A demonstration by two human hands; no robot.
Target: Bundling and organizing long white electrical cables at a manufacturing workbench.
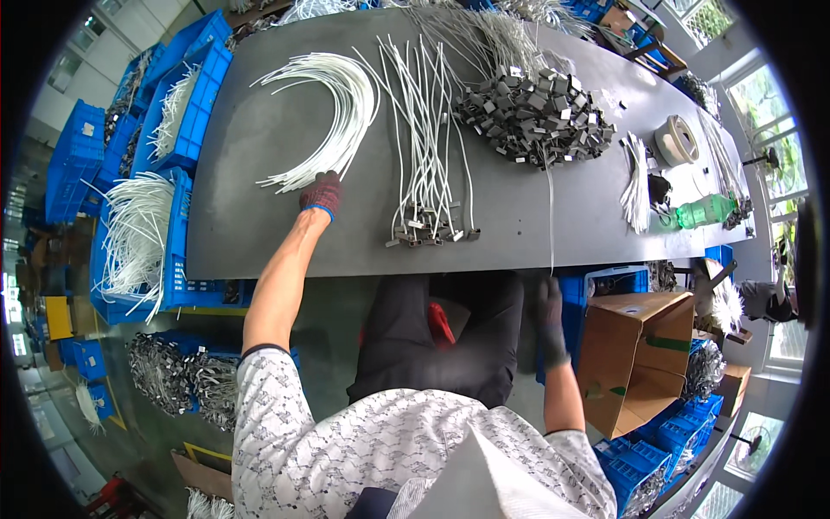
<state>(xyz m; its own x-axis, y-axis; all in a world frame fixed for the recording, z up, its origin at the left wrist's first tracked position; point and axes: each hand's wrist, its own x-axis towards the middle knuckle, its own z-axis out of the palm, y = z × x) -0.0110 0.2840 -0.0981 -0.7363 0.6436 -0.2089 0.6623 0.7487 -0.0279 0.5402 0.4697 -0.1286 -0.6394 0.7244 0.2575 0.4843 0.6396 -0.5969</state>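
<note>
My left hand [322, 195], in a dark red knitted glove with a blue cuff, rests on the table at the lower end of a curved bundle of white tubes [359, 108]. Its fingers are bent round the tube ends. Beyond the table's front edge, beside my right thigh, is my gloved right hand [551, 322], smeared by motion. From it a thin pale cable [552, 221] runs straight up to a heap of cables with dark grey connectors [536, 117]. Between the hands lie several white tubes with connectors [422, 156] at their near ends.
Blue crates [177, 225] with white tubes stand along the table's left end. An open cardboard box [631, 359] sits below the front edge at right. A green bottle [705, 212], a tape roll [676, 141] and a small white bundle [635, 186] lie at the table's right.
</note>
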